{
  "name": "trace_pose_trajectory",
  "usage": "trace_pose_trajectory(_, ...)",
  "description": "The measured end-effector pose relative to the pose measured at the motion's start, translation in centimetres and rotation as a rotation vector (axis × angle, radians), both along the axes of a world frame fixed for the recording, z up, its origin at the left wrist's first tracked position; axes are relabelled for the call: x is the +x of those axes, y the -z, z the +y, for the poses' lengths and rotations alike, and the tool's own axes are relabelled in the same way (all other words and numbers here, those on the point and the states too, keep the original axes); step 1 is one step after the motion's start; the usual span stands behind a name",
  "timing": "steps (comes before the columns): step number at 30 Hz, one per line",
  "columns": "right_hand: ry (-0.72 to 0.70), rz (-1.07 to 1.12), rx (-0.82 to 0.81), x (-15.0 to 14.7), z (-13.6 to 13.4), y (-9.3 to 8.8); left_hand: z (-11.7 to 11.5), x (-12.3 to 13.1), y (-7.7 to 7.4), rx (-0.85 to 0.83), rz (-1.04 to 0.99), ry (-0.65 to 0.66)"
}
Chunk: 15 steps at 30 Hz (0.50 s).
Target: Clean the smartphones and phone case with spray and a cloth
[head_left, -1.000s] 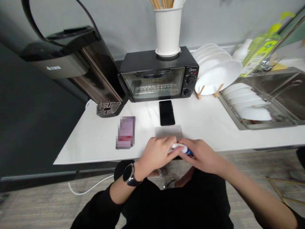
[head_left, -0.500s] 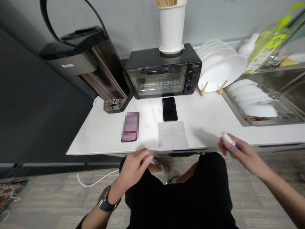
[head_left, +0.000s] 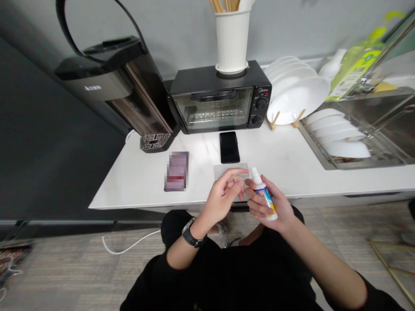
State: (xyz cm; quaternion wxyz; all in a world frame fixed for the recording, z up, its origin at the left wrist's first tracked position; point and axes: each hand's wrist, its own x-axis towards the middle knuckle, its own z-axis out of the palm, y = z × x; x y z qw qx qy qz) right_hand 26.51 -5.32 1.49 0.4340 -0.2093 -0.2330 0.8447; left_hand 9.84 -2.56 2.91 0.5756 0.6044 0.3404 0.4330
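Note:
My right hand is wrapped round a small white spray bottle with a blue and yellow label. The bottle stands nearly upright, its white nozzle pointing up. Close beside the nozzle, my left hand has its fingers curled around what looks like a small clear cap; its edges are faint. Beneath both hands lies a thin grey cloth, partly covered by them. A black phone with a dark screen lies just behind the cloth. To the left is a second phone, its screen pixelated.
A black toaster oven backs the counter, a white cup of wooden sticks on top. At left stands a tall drink machine. Racked white plates, a sink and a green soap bottle are at right.
My right hand has brought the spray bottle leftward from the right to the counter's middle. My left hand has moved right and up to meet it, over the cloth.

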Motion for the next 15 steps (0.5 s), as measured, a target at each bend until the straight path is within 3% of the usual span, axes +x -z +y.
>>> trace_pose_trajectory(3, 0.046, -0.092, 0.05, 1.1, 0.4, -0.7, 1.0, -1.9, 0.0, 0.017, 0.074, -0.046)
trace_pose_trajectory(6, 0.34, -0.222, 0.178, 3.8, 1.7, -1.5, 2.2, -4.9, 0.4, 0.074, 0.258, -0.15)
trace_pose_trajectory(8, 0.515, -0.304, 0.25, 5.6, 2.8, -2.0, 2.8, -6.5, 1.0, 0.08, 0.272, -0.204)
trace_pose_trajectory(12, 0.388, -0.48, 0.303, 7.0, 4.1, -2.8, 3.4, -7.2, 2.7, 0.046, 0.321, -0.224)
trace_pose_trajectory(15, 0.515, -0.465, 0.367, 6.7, 4.1, -3.7, 3.7, -6.8, 3.9, 0.03, 0.39, -0.216)
